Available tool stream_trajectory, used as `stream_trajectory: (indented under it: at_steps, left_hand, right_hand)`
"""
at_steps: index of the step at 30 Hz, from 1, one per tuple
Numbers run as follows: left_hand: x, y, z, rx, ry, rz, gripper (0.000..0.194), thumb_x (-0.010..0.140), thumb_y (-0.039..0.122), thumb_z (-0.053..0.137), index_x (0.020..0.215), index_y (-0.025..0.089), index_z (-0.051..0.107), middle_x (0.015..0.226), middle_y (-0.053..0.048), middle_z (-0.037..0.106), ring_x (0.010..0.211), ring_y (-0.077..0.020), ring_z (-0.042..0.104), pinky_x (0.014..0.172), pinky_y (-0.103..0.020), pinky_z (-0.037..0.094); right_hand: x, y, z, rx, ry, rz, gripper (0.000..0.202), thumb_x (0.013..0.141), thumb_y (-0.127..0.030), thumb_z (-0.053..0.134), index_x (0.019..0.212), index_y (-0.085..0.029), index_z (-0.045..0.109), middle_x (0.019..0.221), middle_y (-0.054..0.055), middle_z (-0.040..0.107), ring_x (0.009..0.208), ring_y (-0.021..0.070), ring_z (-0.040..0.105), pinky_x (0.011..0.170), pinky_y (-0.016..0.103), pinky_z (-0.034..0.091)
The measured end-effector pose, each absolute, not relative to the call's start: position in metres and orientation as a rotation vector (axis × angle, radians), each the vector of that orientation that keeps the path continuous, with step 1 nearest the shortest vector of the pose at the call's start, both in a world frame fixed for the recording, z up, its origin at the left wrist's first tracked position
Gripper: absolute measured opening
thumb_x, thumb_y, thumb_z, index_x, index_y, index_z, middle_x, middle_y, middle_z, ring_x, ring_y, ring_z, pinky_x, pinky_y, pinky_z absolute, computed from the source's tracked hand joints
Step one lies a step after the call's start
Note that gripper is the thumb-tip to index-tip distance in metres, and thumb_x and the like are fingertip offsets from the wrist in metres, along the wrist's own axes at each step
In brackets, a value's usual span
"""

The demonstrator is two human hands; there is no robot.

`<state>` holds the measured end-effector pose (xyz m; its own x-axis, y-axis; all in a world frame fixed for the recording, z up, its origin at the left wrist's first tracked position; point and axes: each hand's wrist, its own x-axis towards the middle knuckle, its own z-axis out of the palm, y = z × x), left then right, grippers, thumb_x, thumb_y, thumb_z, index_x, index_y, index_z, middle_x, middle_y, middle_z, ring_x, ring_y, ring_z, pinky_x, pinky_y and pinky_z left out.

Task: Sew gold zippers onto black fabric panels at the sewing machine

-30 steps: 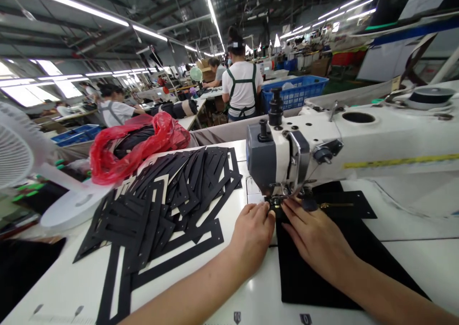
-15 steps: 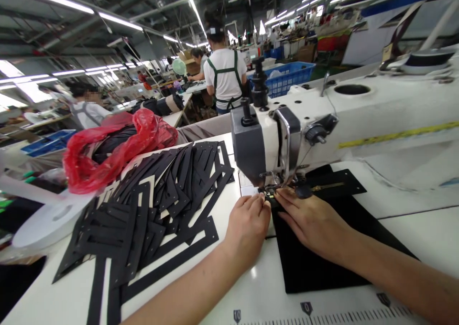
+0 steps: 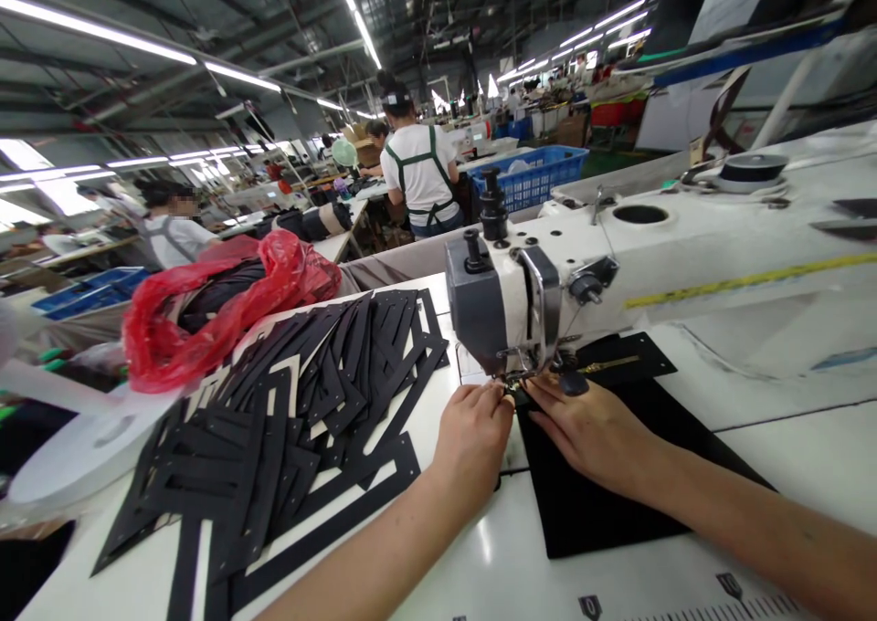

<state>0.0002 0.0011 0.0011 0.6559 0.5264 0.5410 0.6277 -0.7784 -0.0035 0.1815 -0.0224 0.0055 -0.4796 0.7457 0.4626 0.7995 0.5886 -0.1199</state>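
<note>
Under the needle and presser foot of a white and grey sewing machine [image 3: 500, 320] lies a black piece with a brass-coloured zipper [image 3: 613, 363]. My left hand [image 3: 472, 429] is closed, its fingertips pinching the near left edge of this piece beside the foot. From the other side, my right hand [image 3: 596, 425] bears on the same piece with fingers together and thumb lower down, close to the needle. Part of the zipper is hidden beneath it. A larger black panel [image 3: 589, 511] extends under my right hand and forearm across the white table. The stitching point itself is mostly covered by fingertips.
Left of the machine, black perforated strips and frames [image 3: 274, 438] are heaped on the table. Behind them sits a red plastic bag [image 3: 157, 347] with dark material inside. Beyond stand a blue crate [image 3: 534, 173] and a co-worker in a white shirt [image 3: 417, 169].
My head view has shifted slightly, so the machine head appears lower. Both hands stay at the presser foot with nearly the same grip; any travel of the piece is too small to tell.
</note>
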Motion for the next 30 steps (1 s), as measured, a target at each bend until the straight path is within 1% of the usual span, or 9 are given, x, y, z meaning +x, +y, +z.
stream_trajectory:
  at_steps: [3, 9, 14, 18, 23, 30]
  left_hand:
    - [0.0001, 0.0019, 0.0003, -2.676, -0.931, -0.788, 0.014, 0.087, 0.009, 0.046, 0.087, 0.011, 0.06, 0.098, -0.014, 0.065, 0.09, -0.023, 0.062, 0.074, -0.037, 0.052]
    - [0.0004, 0.001, 0.0013, -2.697, -0.96, -0.784, 0.011, 0.086, 0.009, 0.048, 0.085, 0.011, 0.06, 0.097, -0.012, 0.065, 0.088, -0.0224, 0.062, 0.074, -0.036, 0.052]
    - [0.0, 0.0027, 0.0014, -2.75, -0.991, -0.774, 0.009, 0.083, 0.01, 0.052, 0.088, 0.012, 0.059, 0.097, -0.011, 0.064, 0.088, -0.0223, 0.061, 0.075, -0.037, 0.051]
    - [0.0006, 0.0045, 0.001, -2.739, -0.992, -0.788, 0.008, 0.083, 0.01, 0.05, 0.086, 0.013, 0.057, 0.097, -0.011, 0.064, 0.088, -0.0217, 0.061, 0.075, -0.037, 0.051]
    - [0.0018, 0.0052, 0.0004, -2.723, -1.006, -0.792, 0.01, 0.084, 0.008, 0.047, 0.085, 0.012, 0.055, 0.091, -0.011, 0.064, 0.085, -0.0211, 0.061, 0.074, -0.037, 0.051]
    - [0.0028, 0.0059, -0.0039, -2.727, -1.049, -0.781, 0.008, 0.084, 0.009, 0.048, 0.088, 0.012, 0.055, 0.092, -0.01, 0.063, 0.086, -0.0219, 0.06, 0.075, -0.037, 0.05]
  right_hand:
    - [0.1822, -0.0229, 0.0041, -1.229, -2.339, -0.155, 0.029, 0.086, -0.014, 0.045, 0.112, -0.01, 0.056, 0.111, 0.013, 0.063, 0.104, 0.0221, 0.058, 0.094, 0.039, 0.046]
    - [0.1833, -0.0214, 0.0023, -1.217, -2.356, -0.166, 0.032, 0.086, -0.015, 0.044, 0.117, -0.011, 0.054, 0.109, 0.013, 0.063, 0.105, 0.0224, 0.057, 0.096, 0.042, 0.044]
    - [0.1833, -0.0188, 0.0035, -1.204, -2.349, -0.165, 0.033, 0.085, -0.014, 0.045, 0.117, -0.012, 0.054, 0.108, 0.012, 0.064, 0.102, 0.022, 0.059, 0.094, 0.041, 0.046]
    - [0.1834, -0.0177, 0.0034, -1.216, -2.346, -0.149, 0.033, 0.085, -0.014, 0.045, 0.116, -0.013, 0.054, 0.107, 0.012, 0.064, 0.104, 0.0223, 0.058, 0.093, 0.041, 0.046]
    - [0.1832, -0.0174, 0.0061, -1.22, -2.341, -0.125, 0.032, 0.086, -0.015, 0.045, 0.116, -0.015, 0.054, 0.108, 0.01, 0.064, 0.102, 0.021, 0.059, 0.092, 0.039, 0.047]
    - [0.1826, -0.0173, 0.0046, -1.21, -2.308, -0.165, 0.033, 0.085, -0.014, 0.046, 0.117, -0.016, 0.055, 0.11, 0.009, 0.063, 0.102, 0.0215, 0.058, 0.092, 0.04, 0.046]
